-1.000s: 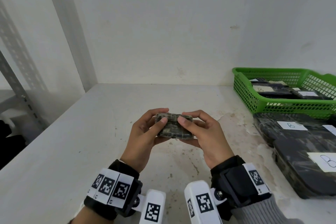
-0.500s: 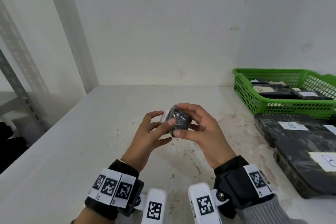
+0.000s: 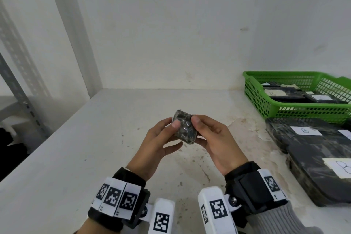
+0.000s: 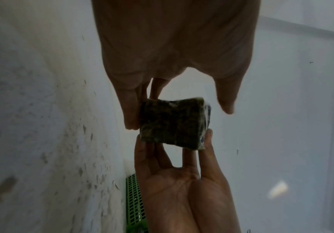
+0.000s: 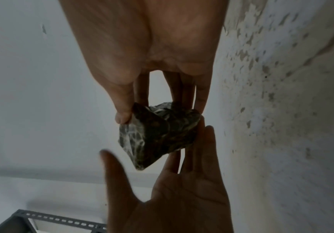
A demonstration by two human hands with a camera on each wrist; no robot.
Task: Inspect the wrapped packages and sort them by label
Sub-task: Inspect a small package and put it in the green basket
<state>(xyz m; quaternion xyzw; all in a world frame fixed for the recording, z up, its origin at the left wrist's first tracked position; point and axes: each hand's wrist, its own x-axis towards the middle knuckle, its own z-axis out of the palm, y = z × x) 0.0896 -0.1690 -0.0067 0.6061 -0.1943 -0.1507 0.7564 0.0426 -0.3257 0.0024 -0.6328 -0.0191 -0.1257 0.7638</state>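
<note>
A small package (image 3: 185, 129) in dark mottled wrap is held above the white table (image 3: 76, 157), in front of me. My right hand (image 3: 196, 131) pinches it, thumb on top and fingers beneath. The right thumb (image 5: 123, 116) presses one corner of the package (image 5: 158, 134). My left hand (image 3: 173, 135) has its fingers (image 4: 130, 119) against the opposite side of the package (image 4: 172, 123). In both wrist views the left thumb (image 4: 227, 104) stands a little apart from it. No label shows on the faces in view.
A green basket (image 3: 254, 89) at the back right holds several dark packages with white labels, one marked B. In front of it, larger dark packages (image 3: 303, 144) labelled B lie on the table. A metal shelf upright (image 3: 19, 89) stands at the left.
The package has been turned between both hands, from lying lengthwise to tilted with a narrower face toward me. The left thumb has eased off it.
</note>
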